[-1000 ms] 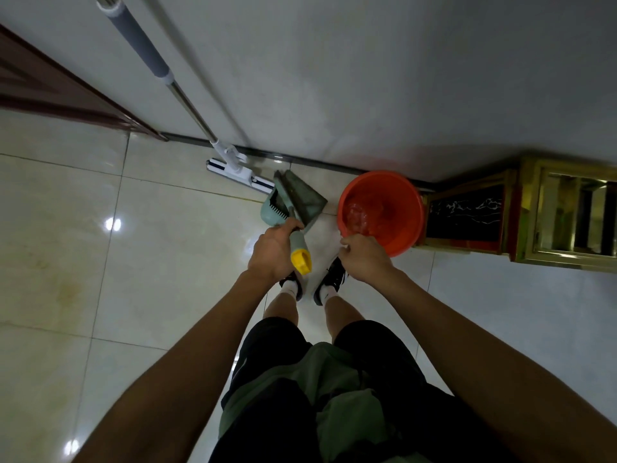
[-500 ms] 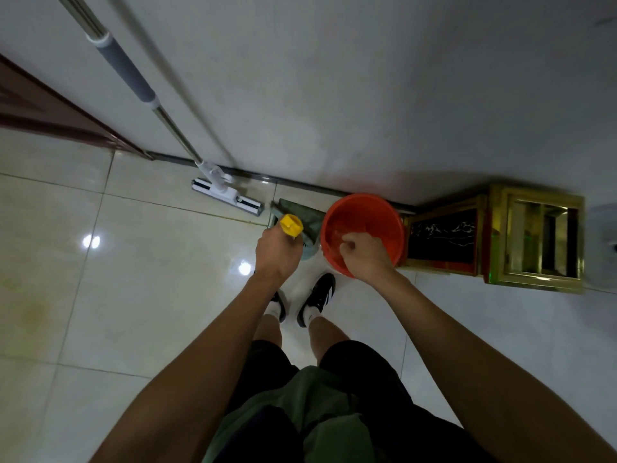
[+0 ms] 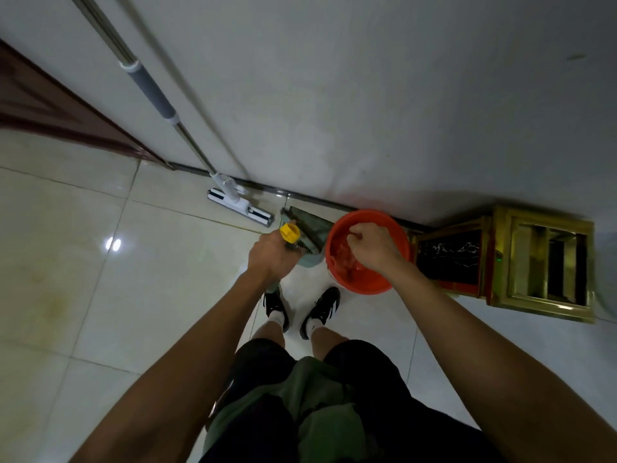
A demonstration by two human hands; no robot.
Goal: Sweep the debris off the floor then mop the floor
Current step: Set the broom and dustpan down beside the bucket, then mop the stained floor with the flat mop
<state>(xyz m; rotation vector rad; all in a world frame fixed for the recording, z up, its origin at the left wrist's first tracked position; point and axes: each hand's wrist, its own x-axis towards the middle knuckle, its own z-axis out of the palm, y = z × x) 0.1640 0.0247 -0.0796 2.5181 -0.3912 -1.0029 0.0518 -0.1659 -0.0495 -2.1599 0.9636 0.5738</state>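
Note:
My left hand (image 3: 270, 255) grips a handle with a yellow cap (image 3: 289, 232). It belongs to a teal dustpan and brush set (image 3: 312, 228) that hangs just in front of my feet. My right hand (image 3: 374, 248) is a closed fist centred over the mouth of an orange bucket (image 3: 364, 282). The bucket looks raised off the floor; its thin handle is hidden in my fist. A flat mop leans on the wall, its white head (image 3: 240, 208) on the tiles by the skirting and its grey-gripped pole (image 3: 150, 85) running up to the left.
A gold-framed cabinet (image 3: 541, 262) stands against the wall right of the bucket. A dark brown door (image 3: 50, 108) is at the far left. Glossy cream floor tiles (image 3: 100, 295) spread to the left and behind me. My black shoes (image 3: 320, 309) are just below the bucket.
The view has risen as I straighten up. My right fist moved from the bucket's near rim to over its centre, and the bucket came up. The dustpan handle swung upright in my left hand.

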